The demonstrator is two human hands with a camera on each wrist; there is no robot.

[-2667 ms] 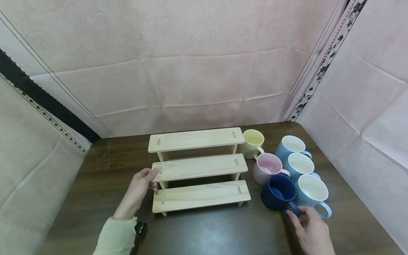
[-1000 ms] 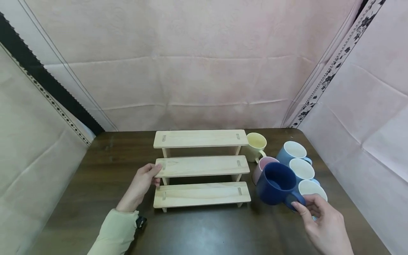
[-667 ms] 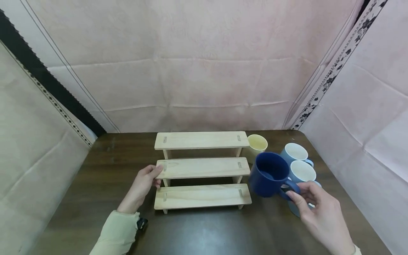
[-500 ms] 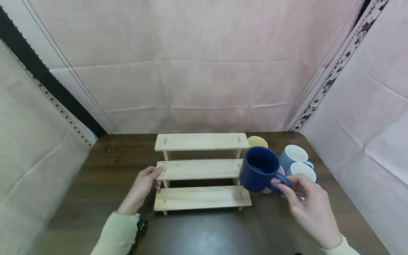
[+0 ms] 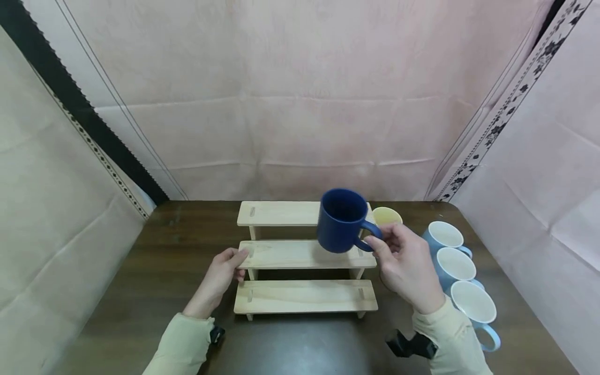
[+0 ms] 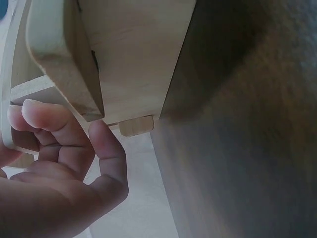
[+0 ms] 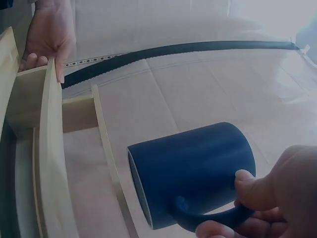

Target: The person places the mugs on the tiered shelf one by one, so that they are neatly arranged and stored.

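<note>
the right hand [image 5: 407, 263] holds a dark blue mug [image 5: 341, 221] by its handle [image 5: 376, 230], thumb and fingers pinching the loop. the mug is upright in the head view, mouth up, with its handle turned toward the right hand. it hangs in the air over a three-tier wooden rack [image 5: 304, 297], covering part of the top board [image 5: 281, 212] and part of the middle board [image 5: 286, 253] in the head view. the right wrist view shows the mug apart from the boards.

the left hand [image 5: 217, 278] grips the left end of the middle board, thumb on top and fingers curled below. the bottom board lies nearest the person, and the rack stands on a dark brown bench [image 5: 300, 349].

just beside the right end of the top board is a yellow mug [image 5: 387, 215], partly hidden behind the right hand. farther to the right, three light blue mugs [image 5: 473, 302] with white insides stand upright in a close row; whether they touch is hard to tell. both arms wear pale sleeves [image 5: 180, 344], with a black device [image 5: 412, 345] at the right wrist. pale cloth [image 5: 290, 104] hangs behind the bench.
</note>
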